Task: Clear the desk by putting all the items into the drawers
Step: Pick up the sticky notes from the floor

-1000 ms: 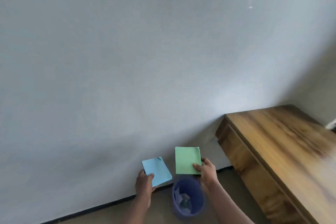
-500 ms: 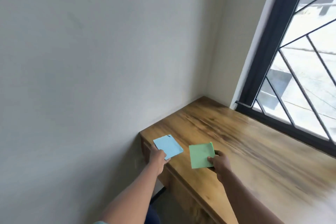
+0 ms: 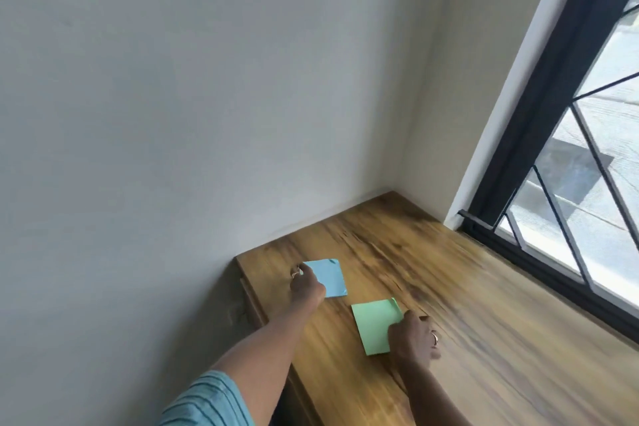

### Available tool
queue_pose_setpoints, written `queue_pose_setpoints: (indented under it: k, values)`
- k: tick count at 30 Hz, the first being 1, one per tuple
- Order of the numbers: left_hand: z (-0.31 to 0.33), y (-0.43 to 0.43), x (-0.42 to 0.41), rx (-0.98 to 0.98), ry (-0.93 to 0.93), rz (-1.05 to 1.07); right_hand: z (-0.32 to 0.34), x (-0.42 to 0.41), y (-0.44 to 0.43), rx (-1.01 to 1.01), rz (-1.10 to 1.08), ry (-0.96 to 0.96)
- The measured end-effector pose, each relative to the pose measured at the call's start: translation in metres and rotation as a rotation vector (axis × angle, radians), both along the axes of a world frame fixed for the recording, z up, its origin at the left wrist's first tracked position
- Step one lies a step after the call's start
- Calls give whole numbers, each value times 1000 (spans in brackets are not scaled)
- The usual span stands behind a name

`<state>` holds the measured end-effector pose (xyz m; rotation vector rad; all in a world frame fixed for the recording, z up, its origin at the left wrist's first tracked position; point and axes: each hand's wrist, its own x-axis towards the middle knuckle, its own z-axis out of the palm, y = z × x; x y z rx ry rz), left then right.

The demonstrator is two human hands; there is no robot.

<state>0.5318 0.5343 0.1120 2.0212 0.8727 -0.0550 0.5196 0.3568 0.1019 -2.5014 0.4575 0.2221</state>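
A person stands over the corner of a wooden surface (image 3: 491,315), both bare forearms reaching out from six o'clock. The left hand (image 3: 307,284), wearing a ring, pinches the near-left corner of a blue square sheet of paper (image 3: 328,276), with fingers curled onto its edge. The right hand (image 3: 412,336), also ringed, grips a green square sheet of paper (image 3: 375,324) by its near-right side, the thumb over the top. The blue sheet is at about ten o'clock from the green one, near it but not touching. Both sheets are low over the wood near the surface's left end; it is not clear whether they lie flat on it or are held just above. A teal striped sleeve (image 3: 207,401) shows on the left arm at seven o'clock. A plain pale wall (image 3: 173,114) fills the view from nine to twelve o'clock, and a dark-framed window (image 3: 539,135) with diagonal bars stands at two to three o'clock, along the far edge of the surface.
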Motion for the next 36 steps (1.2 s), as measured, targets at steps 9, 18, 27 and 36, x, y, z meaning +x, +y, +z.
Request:
queue_pose_setpoints:
  k: [9,18,27,36]
  values:
    - [-19,40,-112,78,-59,148,-8,-72,96,-136,423,-331]
    - [-93,77,-402,74,6,541,-69,-306,206,-69,1068,-292]
    - [-151,0,-700,-57,140,1090,-120,-589,194,-16,1648,-304]
    - [-205,-101,-893,-284,161,1598,-174,-799,145,-86,2183,-236]
